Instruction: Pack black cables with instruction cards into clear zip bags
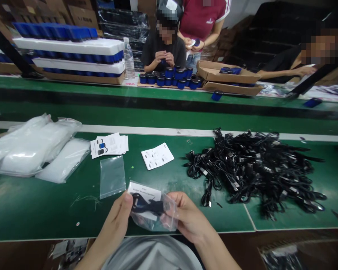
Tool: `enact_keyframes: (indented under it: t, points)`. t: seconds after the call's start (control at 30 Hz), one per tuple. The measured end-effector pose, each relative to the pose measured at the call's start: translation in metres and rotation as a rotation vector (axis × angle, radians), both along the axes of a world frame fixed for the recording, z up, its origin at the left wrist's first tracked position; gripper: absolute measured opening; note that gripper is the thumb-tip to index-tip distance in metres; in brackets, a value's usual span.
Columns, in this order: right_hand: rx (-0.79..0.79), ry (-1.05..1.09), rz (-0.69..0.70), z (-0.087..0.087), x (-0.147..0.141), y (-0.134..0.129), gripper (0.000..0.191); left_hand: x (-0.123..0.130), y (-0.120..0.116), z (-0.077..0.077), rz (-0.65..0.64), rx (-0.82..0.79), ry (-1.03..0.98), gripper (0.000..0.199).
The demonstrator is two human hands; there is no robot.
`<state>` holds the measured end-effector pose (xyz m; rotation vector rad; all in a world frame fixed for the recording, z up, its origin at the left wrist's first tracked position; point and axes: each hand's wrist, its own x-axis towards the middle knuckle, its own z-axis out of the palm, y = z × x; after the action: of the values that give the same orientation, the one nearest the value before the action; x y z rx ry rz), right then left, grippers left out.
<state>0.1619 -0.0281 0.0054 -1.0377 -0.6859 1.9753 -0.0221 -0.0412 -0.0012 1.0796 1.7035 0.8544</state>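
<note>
Both hands (152, 213) hold a clear bag (169, 221) (black cable (148, 205) inside).

I have two hands, left (119, 212) and right (187, 217), on one clear bag (170, 215) with one black cable (142, 205) and one printed leaflet (145, 190) in it. In front of me I count one flat bag (112, 177), one lone booklet (157, 156) and one pile of cards (107, 145), too overlapped to number. The cable heap (242, 168) is one tangle of many, beyond my counting. Across from me I see three people (165, 45), one water bottle (129, 60), two stacked foam trays (73, 45), two cardboard trays (228, 77) and two blue cylinders (216, 95) apart from the rest.
</note>
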Motion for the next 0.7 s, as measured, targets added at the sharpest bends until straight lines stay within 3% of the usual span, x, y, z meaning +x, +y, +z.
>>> enact_keyframes:
  t: [0.13, 0.2, 0.33, 0.4, 0.47, 0.53, 0.6, 0.7]
  points:
    - [0.188, -0.334, -0.147, 0.005, -0.005, -0.002, 0.041, 0.013, 0.001, 0.01, -0.145, 0.054, -0.163, 0.047]
    - [0.257, -0.423, -0.145, 0.008, -0.005, -0.001, 0.043, 0.018, 0.004, 0.017, -0.2, 0.049, -0.23, 0.045]
    - [0.266, -0.417, -0.011, 0.01, 0.003, 0.005, 0.04, 0.01, 0.01, 0.024, -0.209, 0.026, -0.278, 0.041]
    - [0.283, -0.431, 0.084, 0.009, 0.007, 0.007, 0.036, -0.001, 0.016, 0.026, -0.238, 0.069, -0.282, 0.05]
    - [0.315, -0.462, 0.181, 0.01, 0.009, 0.007, 0.033, -0.011, 0.022, 0.03, -0.352, 0.114, -0.249, 0.061]
    - [0.356, -0.493, 0.235, 0.01, 0.007, 0.008, 0.03, -0.014, 0.027, 0.034, -0.555, 0.085, -0.161, 0.063]
    - [0.371, -0.485, 0.212, 0.012, 0.005, 0.008, 0.029, -0.01, 0.03, 0.037, -0.685, 0.023, -0.062, 0.048]
    - [0.332, -0.361, 0.085, 0.014, 0.006, 0.007, 0.021, 0.003, 0.03, 0.036, -0.58, 0.04, 0.031, 0.021]
